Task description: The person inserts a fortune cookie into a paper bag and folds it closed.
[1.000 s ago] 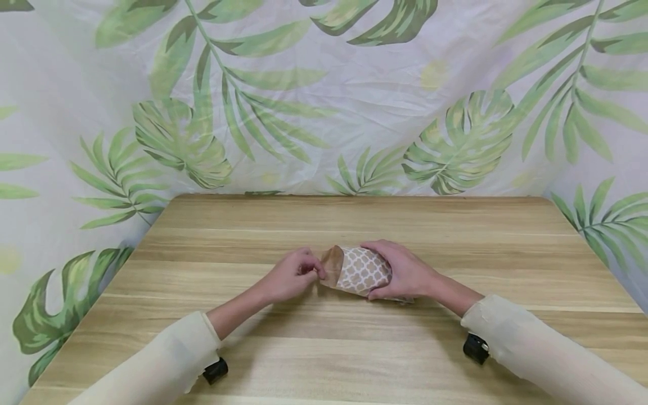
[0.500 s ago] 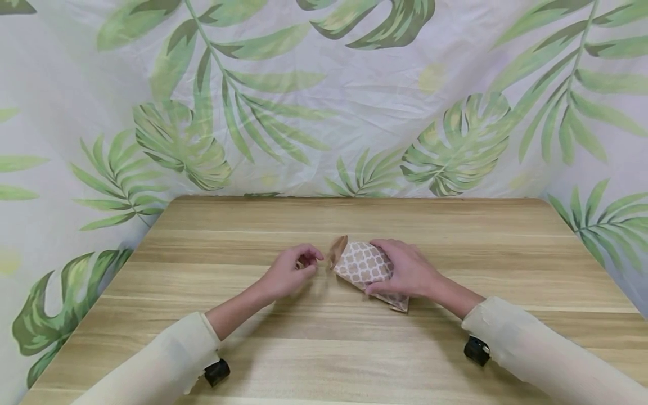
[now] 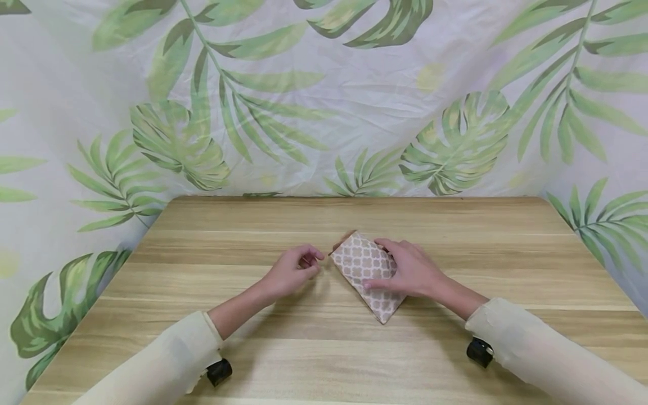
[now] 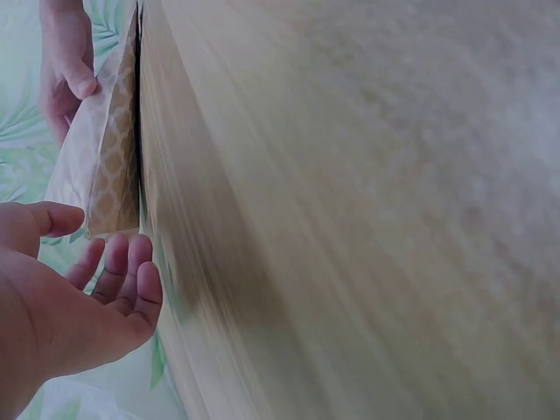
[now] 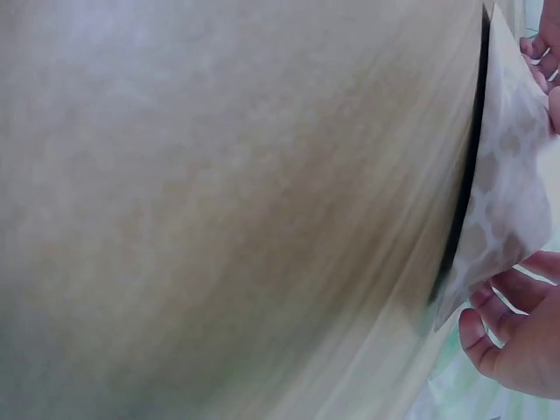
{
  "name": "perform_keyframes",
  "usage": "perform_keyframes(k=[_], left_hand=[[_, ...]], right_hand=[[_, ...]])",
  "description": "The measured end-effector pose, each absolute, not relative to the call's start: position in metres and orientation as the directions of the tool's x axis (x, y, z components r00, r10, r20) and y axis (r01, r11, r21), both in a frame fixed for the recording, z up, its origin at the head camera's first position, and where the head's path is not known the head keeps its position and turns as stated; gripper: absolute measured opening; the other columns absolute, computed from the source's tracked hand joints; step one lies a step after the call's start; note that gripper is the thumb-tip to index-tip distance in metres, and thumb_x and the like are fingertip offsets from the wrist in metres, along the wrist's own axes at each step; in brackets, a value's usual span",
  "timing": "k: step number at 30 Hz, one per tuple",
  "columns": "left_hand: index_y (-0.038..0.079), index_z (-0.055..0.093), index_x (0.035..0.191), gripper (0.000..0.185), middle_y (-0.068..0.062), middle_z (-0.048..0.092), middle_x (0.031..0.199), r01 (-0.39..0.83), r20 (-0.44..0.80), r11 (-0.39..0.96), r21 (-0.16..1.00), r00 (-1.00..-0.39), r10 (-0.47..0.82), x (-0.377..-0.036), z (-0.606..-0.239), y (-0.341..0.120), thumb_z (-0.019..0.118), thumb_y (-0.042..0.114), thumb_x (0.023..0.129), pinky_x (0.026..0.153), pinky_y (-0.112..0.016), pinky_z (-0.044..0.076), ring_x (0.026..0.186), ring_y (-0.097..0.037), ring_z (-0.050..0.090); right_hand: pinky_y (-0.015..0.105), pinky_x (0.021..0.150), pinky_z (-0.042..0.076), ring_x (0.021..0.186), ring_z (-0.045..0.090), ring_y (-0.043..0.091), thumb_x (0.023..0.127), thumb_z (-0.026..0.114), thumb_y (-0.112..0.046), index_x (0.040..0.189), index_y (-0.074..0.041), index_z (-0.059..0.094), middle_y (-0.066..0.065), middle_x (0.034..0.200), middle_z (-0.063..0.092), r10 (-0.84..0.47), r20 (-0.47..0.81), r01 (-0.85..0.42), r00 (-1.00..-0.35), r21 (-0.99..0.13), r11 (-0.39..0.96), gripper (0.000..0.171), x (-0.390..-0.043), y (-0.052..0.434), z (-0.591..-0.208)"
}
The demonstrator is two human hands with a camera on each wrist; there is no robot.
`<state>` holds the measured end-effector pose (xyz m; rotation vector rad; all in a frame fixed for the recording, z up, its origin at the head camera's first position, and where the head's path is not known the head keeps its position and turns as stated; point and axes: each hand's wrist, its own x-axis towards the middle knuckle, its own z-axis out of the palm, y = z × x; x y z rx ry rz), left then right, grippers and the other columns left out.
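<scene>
A small paper bag (image 3: 364,269) with a brown and white lattice print lies slantwise at the middle of the wooden table (image 3: 324,349). My right hand (image 3: 412,270) grips its right side, thumb on the printed face and fingers curled over the far edge. My left hand (image 3: 296,269) hovers just left of the bag's upper corner, fingers loosely curled and holding nothing. The left wrist view shows the bag (image 4: 109,157) tilted slightly off the tabletop between my left hand (image 4: 79,306) and my right hand (image 4: 66,66). In the right wrist view the bag (image 5: 507,192) is blurred above my right hand (image 5: 525,350).
A leaf-printed cloth (image 3: 324,112) hangs behind the table and around both its sides. Black wrist cameras (image 3: 219,371) (image 3: 478,351) sit under my cream sleeves near the table's front edge.
My left hand let go of the bag's brown open end and drew slightly back. My right hand turned the bag and lowered it, so its printed face now points up.
</scene>
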<state>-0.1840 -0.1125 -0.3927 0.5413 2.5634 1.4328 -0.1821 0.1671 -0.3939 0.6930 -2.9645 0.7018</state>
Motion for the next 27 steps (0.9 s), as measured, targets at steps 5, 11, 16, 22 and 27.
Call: perform_keyframes(k=[5, 11, 16, 22, 27], left_hand=[[-0.005, 0.060, 0.112, 0.028, -0.010, 0.063, 0.091, 0.166, -0.029, 0.489, 0.857, -0.930, 0.365, -0.185, -0.394, -0.108, 0.061, 0.003, 0.085, 0.073, -0.028, 0.049, 0.080, -0.018, 0.058], [-0.004, 0.055, 0.123, 0.039, -0.011, 0.062, 0.095, 0.083, -0.097, 0.460, 0.884, -0.930, 0.355, -0.184, -0.389, -0.101, 0.062, 0.006, 0.086, 0.069, -0.035, 0.053, 0.080, -0.023, 0.062], [-0.003, 0.051, 0.130, 0.046, -0.010, 0.062, 0.100, 0.020, -0.147, 0.438, 0.899, -0.928, 0.344, -0.185, -0.388, -0.096, 0.063, 0.009, 0.087, 0.069, -0.035, 0.054, 0.082, -0.023, 0.063], [-0.003, 0.048, 0.133, 0.051, -0.011, 0.065, 0.103, -0.019, -0.179, 0.417, 0.909, -0.920, 0.348, -0.189, -0.391, -0.092, 0.065, 0.013, 0.088, 0.072, -0.035, 0.054, 0.084, -0.023, 0.065], [-0.004, 0.046, 0.134, 0.055, -0.012, 0.065, 0.103, -0.032, -0.190, 0.400, 0.916, -0.913, 0.361, -0.191, -0.390, -0.087, 0.067, 0.017, 0.088, 0.072, -0.035, 0.054, 0.084, -0.024, 0.064]], right_hand=[[0.041, 0.083, 0.049, 0.099, 0.058, 0.021, 0.068, 0.068, -0.070, 0.138, -0.009, 0.046, 0.010, 0.117, 0.061, -0.404, 0.113, -0.404, -0.908, -0.492, 0.771, 0.095, -0.182, 0.169, -0.392], [0.030, 0.072, 0.050, 0.083, 0.060, 0.012, 0.078, 0.067, -0.059, 0.137, -0.003, 0.046, 0.009, 0.108, 0.064, -0.375, 0.076, -0.340, -0.924, -0.611, 0.715, 0.084, -0.183, 0.169, -0.392], [0.031, 0.074, 0.052, 0.087, 0.063, 0.015, 0.086, 0.064, -0.050, 0.136, 0.001, 0.045, 0.010, 0.104, 0.065, -0.344, 0.029, -0.267, -0.939, -0.693, 0.670, 0.075, -0.183, 0.168, -0.392], [0.032, 0.074, 0.052, 0.087, 0.062, 0.016, 0.086, 0.065, -0.049, 0.134, 0.004, 0.046, 0.007, 0.097, 0.066, -0.331, 0.015, -0.237, -0.944, -0.726, 0.645, 0.074, -0.186, 0.168, -0.396], [0.032, 0.074, 0.053, 0.089, 0.064, 0.018, 0.085, 0.067, -0.047, 0.134, 0.003, 0.047, 0.010, 0.098, 0.068, -0.313, 0.003, -0.206, -0.950, -0.759, 0.618, 0.072, -0.188, 0.167, -0.396]])
